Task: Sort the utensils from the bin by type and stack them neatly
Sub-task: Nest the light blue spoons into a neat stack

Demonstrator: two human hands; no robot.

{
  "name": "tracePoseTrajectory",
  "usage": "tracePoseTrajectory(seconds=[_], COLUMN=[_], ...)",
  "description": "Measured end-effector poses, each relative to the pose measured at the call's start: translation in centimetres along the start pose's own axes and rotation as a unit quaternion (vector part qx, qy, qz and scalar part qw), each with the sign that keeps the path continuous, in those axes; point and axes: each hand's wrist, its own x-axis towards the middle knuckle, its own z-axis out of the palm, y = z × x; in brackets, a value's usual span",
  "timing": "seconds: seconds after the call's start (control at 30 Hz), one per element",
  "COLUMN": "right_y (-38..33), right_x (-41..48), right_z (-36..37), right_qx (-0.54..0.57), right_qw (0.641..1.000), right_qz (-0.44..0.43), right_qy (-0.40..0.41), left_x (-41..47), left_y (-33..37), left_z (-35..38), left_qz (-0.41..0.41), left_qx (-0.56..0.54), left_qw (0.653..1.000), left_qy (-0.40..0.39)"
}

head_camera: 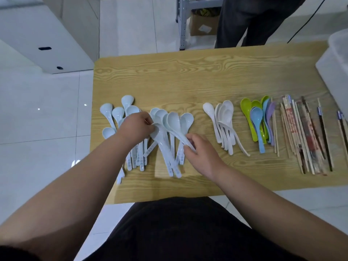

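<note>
Wooden surface [188, 76] occupies the centre of the frame, and the utensils lie along its lower half in groups running left to right. At centre left is a loose spread of light blue spoons [113, 117], bowls toward the top of the frame, handles fanned and overlapping. Just right of it is a tighter nested cluster [186, 119] of the same type. The left hand [134, 127] is between these two groups, its fingers curled, its grip closed at the bowl end of a pale blue spoon [175, 135] that lies slantwise across the cluster. The right hand [199, 151], lower and to the right, has its grip pinched on the handle end of what appears to be the same spoon; the contact is partly hidden by the fingers. Right of centre are the white spoons [224, 117], nested, with handles splayed toward the bottom. Next to them are the coloured spoons [256, 117] in green, blue and purple, stacked closely. At far right are the chopsticks [301, 138], laid roughly parallel, wooden and dark ones together. A white bin [335, 59] sits on the surface at the right edge, partly cut off by the frame. At the top, beyond the surface, are a second person's legs [254, 19] and a cardboard box [203, 25] within a metal shelf frame [181, 25]. A white cabinet [47, 34] stands at upper left on the tiled floor [47, 113].
</note>
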Motion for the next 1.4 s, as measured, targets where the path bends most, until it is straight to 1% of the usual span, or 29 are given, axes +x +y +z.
tracePoseTrajectory(seconds=[0.07, 0.13, 0.17, 0.27, 0.3, 0.4, 0.53, 0.57, 0.63, 0.7, 0.73, 0.8, 0.87, 0.93, 1.0, 1.03, 1.07, 1.1, 1.13, 1.17, 1.2, 1.23, 1.27, 1.4], right_y=[-0.4, -0.8, -1.1, -2.1, -2.3, -2.3, -2.1, -2.3, -3.0, -3.9, -4.3, -5.3, -6.1, -6.8, -7.5, -7.9, -8.3, -8.7, -9.1, -9.4, -9.8, -10.1, -10.4, -10.9], right_x=[-0.5, -0.7, -0.9, -1.5, -1.7, -1.8, -2.0, -2.1, -2.6, -3.3, -3.6, -4.1, -4.4, -4.8, -5.1, -5.2, -5.2, -5.0, -4.9, -4.7, -4.5, -4.4, -4.4, -4.7], right_z=[-0.8, -1.0, -1.1, -1.2, -1.3, -1.5, -1.4, -1.5, -1.2, -0.4, 0.2, 1.2, 1.9, 2.6, 3.5, 4.0, 4.4, 4.7, 4.9, 5.2, 5.3, 5.4, 5.5, 5.8], right_qx=[-0.021, -0.043, -0.034, 0.048, 0.047, 0.020, -0.011, -0.017, -0.037, -0.034, -0.017, 0.039, 0.081, 0.095, 0.091, 0.075, 0.029, -0.048, -0.140, -0.228, -0.293, -0.324, -0.333, -0.286], right_qw=[0.999, 0.995, 0.993, 0.986, 0.983, 0.979, 0.973, 0.971, 0.965, 0.962, 0.964, 0.964, 0.954, 0.942, 0.940, 0.946, 0.957, 0.968, 0.969, 0.958, 0.944, 0.936, 0.934, 0.950], right_qz=[-0.024, -0.041, -0.040, -0.023, -0.025, -0.045, -0.059, -0.058, -0.060, -0.051, -0.037, -0.004, 0.016, 0.051, 0.084, 0.086, 0.071, 0.042, 0.009, -0.024, -0.047, -0.058, -0.060, -0.033], right_qy=[-0.039, -0.085, -0.106, -0.161, -0.173, -0.200, -0.222, -0.232, -0.253, -0.265, -0.263, -0.264, -0.287, -0.318, -0.319, -0.305, -0.279, -0.244, -0.206, -0.170, -0.144, -0.124, -0.113, -0.117], left_x=[-2.2, -4.3, -5.2, -6.8, -7.3, -8.9, -10.7, -10.9, -11.5, -12.1, -12.2, -12.5, -12.3, -12.3, -12.4, -12.5, -12.6, -12.7, -12.7, -12.8, -12.8, -13.0, -13.1, -13.4], left_y=[0.2, 0.5, 0.6, 0.5, 0.5, 0.4, 0.0, -0.2, -0.3, -0.3, -0.5, -1.0, -2.2, -3.2, -4.5, -5.1, -5.9, -6.6, -7.4, -8.1, -8.7, -9.2, -9.7, -10.6], left_z=[-0.9, -1.6, -1.8, -1.6, -1.5, -0.9, 0.4, 0.8, 1.2, 1.3, 1.2, 0.3, -0.9, -2.2, -3.4, -3.9, -4.5, -5.1, -5.6, -6.1, -6.5, -6.9, -7.1, -7.2], left_qz=[-0.029, -0.053, -0.063, -0.099, -0.113, -0.131, -0.140, -0.140, -0.129, -0.105, -0.090, -0.069, -0.058, -0.040, -0.013, -0.003, 0.003, 0.005, 0.006, 0.005, 0.007, 0.013, 0.024, 0.061], left_qx=[-0.104, -0.183, -0.211, -0.287, -0.313, -0.398, -0.526, -0.543, -0.576, -0.610, -0.613, -0.594, -0.583, -0.601, -0.627, -0.627, -0.605, -0.563, -0.509, -0.458, -0.419, -0.397, -0.387, -0.375], left_qw=[0.994, 0.981, 0.975, 0.952, 0.942, 0.908, 0.839, 0.828, 0.807, 0.785, 0.785, 0.801, 0.810, 0.798, 0.778, 0.777, 0.792, 0.821, 0.853, 0.880, 0.897, 0.906, 0.910, 0.917], left_qy=[0.013, 0.026, 0.031, 0.039, 0.038, 0.015, -0.001, -0.004, -0.011, -0.014, -0.016, -0.027, -0.031, -0.025, -0.036, -0.052, -0.075, -0.097, -0.114, -0.127, -0.138, -0.145, -0.145, -0.121])
